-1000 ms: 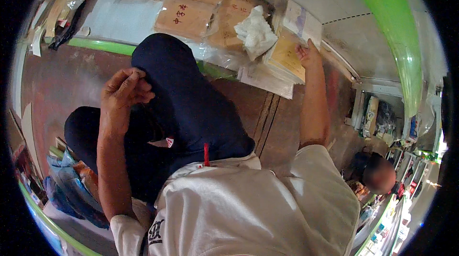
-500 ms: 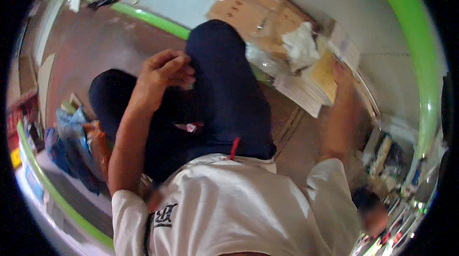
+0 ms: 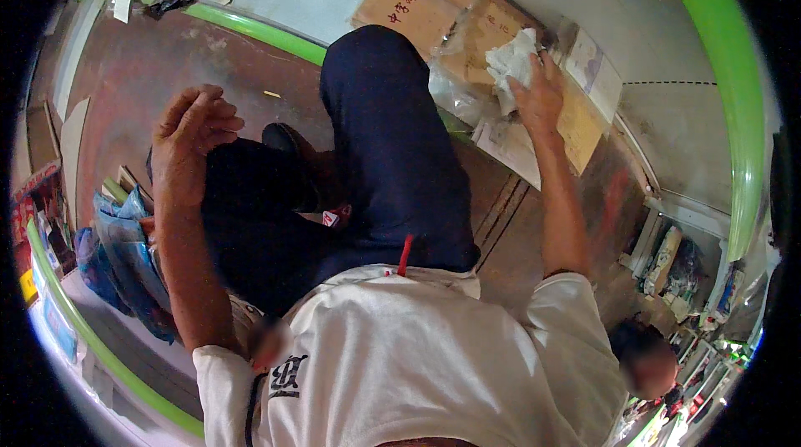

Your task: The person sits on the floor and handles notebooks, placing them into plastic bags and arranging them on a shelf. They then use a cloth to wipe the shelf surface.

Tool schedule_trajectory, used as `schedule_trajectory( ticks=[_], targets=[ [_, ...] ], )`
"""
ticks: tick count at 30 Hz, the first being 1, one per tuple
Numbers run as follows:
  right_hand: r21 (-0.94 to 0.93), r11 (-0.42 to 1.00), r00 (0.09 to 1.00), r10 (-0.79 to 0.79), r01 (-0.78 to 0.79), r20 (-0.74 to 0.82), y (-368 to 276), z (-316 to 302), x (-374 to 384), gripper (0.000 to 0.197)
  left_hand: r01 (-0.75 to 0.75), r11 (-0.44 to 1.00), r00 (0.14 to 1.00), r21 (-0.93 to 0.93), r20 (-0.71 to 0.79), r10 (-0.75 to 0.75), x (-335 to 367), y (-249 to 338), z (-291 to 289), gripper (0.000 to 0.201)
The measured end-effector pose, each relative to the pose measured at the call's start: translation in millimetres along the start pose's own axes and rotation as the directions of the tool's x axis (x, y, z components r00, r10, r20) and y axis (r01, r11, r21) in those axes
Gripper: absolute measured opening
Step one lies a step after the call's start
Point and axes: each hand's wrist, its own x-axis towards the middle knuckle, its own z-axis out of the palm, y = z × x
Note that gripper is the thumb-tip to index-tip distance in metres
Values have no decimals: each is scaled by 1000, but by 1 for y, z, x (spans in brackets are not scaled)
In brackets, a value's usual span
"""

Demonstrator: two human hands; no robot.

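Observation:
My right hand reaches far right, its thumb and fingers closed at the edge of a crumpled white cloth. The cloth lies over clear plastic and brown paper packets. Under that hand are a yellowish envelope and white paper sheets. My left hand is raised above my bent left knee, fingers curled in loosely; nothing shows in them.
Brown paper packets in plastic line the low shelf with a green edge. A blue plastic bag stands at left. Another person's head shows lower right. A small yellow strip lies on the floor.
My right hand has moved left from the papers onto the white cloth. My left hand has swung left, away from my knee. The cloth has shifted slightly.

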Motion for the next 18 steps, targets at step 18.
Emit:
schedule_trajectory(
  ticks=[18],
  targets=[
    [-35,906,807,392,-421,442,-15,35,58,51,21,1000,999,6,-31,-21,-11,-14,11,23]
  ],
)
